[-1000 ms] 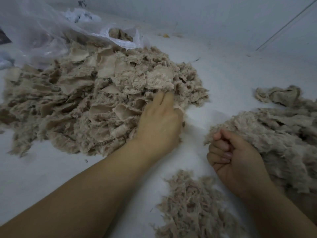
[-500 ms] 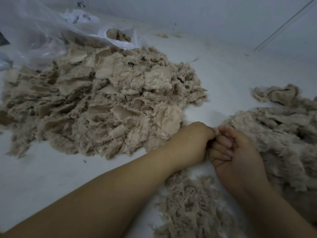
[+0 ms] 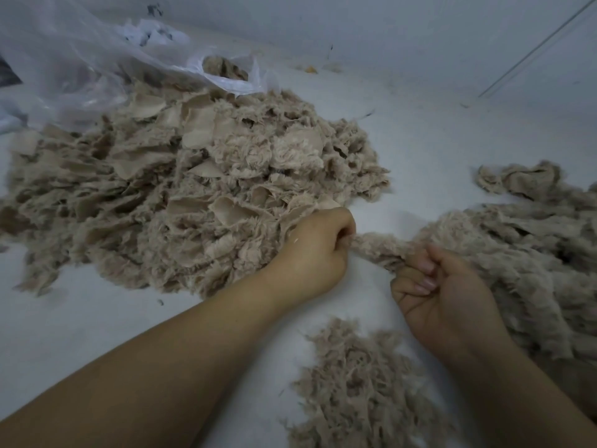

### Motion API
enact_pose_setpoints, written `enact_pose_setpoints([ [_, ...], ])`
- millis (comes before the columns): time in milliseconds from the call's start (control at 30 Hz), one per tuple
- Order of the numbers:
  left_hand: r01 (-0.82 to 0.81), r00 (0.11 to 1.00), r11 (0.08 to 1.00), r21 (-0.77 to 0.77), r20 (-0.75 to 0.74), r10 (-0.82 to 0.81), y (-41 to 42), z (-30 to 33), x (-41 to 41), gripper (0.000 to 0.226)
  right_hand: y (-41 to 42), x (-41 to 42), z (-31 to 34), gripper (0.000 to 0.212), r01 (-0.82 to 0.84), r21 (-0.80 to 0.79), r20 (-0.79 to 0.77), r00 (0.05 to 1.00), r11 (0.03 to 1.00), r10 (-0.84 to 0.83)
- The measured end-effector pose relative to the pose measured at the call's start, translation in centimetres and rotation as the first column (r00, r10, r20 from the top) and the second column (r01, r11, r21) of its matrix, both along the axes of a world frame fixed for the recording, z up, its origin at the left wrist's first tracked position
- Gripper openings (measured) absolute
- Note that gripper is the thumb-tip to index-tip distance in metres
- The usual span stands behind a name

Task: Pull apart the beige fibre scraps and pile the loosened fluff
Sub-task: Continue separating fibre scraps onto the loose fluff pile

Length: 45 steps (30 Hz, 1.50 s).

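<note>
On the white tabletop [image 3: 420, 150], head view, places given from the big scrap heap:

Scrap heap: a broad mound of beige fibre scraps [image 3: 200, 192], flat cloth-like pieces mixed with fuzzy ones, filling the left and middle of the tabletop.

Plastic bag: a clear bag [image 3: 106, 59] lies behind the heap, its edge draped over the heap's far side, with a few scraps showing in its mouth.

Left hand: the left hand [image 3: 315, 250] sits at the heap's near right edge, fingers curled tight, pinching one end of a fuzzy strip [image 3: 378, 245].

Right hand: the right hand [image 3: 442, 292] lies to the right of the heap, palm turned up, fingers curled round the other end of the same strip.

Strip: it stretches between the two hands, just off the tabletop, and runs on into the pile at the right.

Right pile: a long mass of fuzzy beige material [image 3: 523, 250], well apart from the heap, reaching the right edge.

Loosened fluff: a small, stringy pile [image 3: 358, 383] lies nearer the camera than the heap, below and between the two hands.
</note>
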<state>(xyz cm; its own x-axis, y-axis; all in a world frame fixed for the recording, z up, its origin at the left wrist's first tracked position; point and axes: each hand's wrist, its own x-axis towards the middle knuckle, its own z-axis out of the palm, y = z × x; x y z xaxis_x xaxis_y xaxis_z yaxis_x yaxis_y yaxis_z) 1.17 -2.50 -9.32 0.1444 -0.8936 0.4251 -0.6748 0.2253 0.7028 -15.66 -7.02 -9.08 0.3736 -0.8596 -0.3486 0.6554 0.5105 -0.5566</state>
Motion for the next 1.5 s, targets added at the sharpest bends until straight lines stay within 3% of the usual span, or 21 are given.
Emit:
enact_pose_setpoints([
  [100,0.011,0.986,1.0,-0.001,-0.164,-0.011,0.1,0.3,-0.5,0.015,0.0,0.1,-0.1,0.015,-0.069,-0.031,-0.04,0.997,0.997,0.068],
  [200,0.042,0.904,0.999,0.013,-0.426,-0.032,0.4,0.9,-1.5,0.012,0.1,0.3,-0.2,0.008,-0.154,-0.113,-0.113,0.984,0.982,0.141],
  [267,0.073,0.798,0.997,0.038,-0.602,-0.035,0.6,1.4,-2.0,0.004,0.0,0.4,-0.2,0.015,-0.167,-0.145,-0.145,0.979,0.975,0.146],
  [333,0.111,0.624,0.993,0.044,-0.78,-0.035,0.8,1.7,-2.1,0.004,0.0,0.4,-0.1,0.017,-0.167,-0.154,-0.168,0.976,0.974,0.141],
  [367,0.121,0.541,0.992,0.032,-0.84,-0.039,0.8,1.9,-2.0,0.004,0.1,0.4,-0.1,0.018,-0.164,-0.146,-0.173,0.975,0.976,0.138],
  [433,0.096,0.475,0.995,0.005,-0.879,-0.041,0.8,2.0,-1.9,0.003,0.0,0.3,-0.1,0.018,-0.154,-0.112,-0.165,0.977,0.982,0.135],
  [600,0.157,0.476,0.988,0.001,-0.876,-0.075,0.9,1.9,-1.6,0.008,0.1,0.5,0.2,0.019,-0.156,-0.073,-0.152,0.978,0.985,0.143],
  [700,0.247,0.549,0.968,0.045,-0.829,-0.101,1.1,1.8,-2.1,0.017,0.2,0.6,0.1,0.016,-0.185,-0.108,-0.174,0.971,0.977,0.164],
  [767,0.215,0.614,0.972,0.091,-0.787,-0.062,1.1,1.5,-2.7,0.025,0.2,0.6,0.0,0.026,-0.208,-0.117,-0.192,0.964,0.971,0.183],
  [833,0.156,0.671,0.98,0.126,-0.741,-0.011,1.0,1.3,-3.1,0.029,0.2,0.7,0.0,0.021,-0.242,-0.134,-0.203,0.956,0.961,0.213],
  [933,0.123,0.728,0.977,0.172,-0.685,0.029,0.7,1.1,-3.1,0.027,0.2,0.7,0.0,0.008,-0.282,-0.173,-0.206,0.947,0.944,0.245],
  [1000,0.132,0.754,0.969,0.211,-0.655,0.04,0.6,1.1,-3.0,0.021,0.2,0.6,-0.2,0.014,-0.283,-0.17,-0.199,0.948,0.944,0.248],
  [1100,0.097,0.753,0.97,0.223,-0.654,0.074,0.6,1.2,-2.9,0.008,0.1,0.6,-0.2,0.015,-0.253,-0.144,-0.203,0.954,0.957,0.221],
  [1200,0.004,0.757,0.988,0.154,-0.646,0.098,0.7,1.2,-2.3,0.02,-0.1,0.5,-0.2,0.012,-0.241,-0.11,-0.209,0.954,0.964,0.215],
  [1367,-0.072,0.759,0.997,-0.018,-0.65,0.043,1.2,1.8,-2.2,0.021,-0.2,0.4,0.0,0.013,-0.247,-0.064,-0.201,0.952,0.967,0.23],
  [1500,-0.049,0.717,0.999,-0.018,-0.696,0.023,1.4,2.0,-2.4,0.02,0.0,0.4,0.1,0.016,-0.255,-0.099,-0.236,0.945,0.962,0.226],
])
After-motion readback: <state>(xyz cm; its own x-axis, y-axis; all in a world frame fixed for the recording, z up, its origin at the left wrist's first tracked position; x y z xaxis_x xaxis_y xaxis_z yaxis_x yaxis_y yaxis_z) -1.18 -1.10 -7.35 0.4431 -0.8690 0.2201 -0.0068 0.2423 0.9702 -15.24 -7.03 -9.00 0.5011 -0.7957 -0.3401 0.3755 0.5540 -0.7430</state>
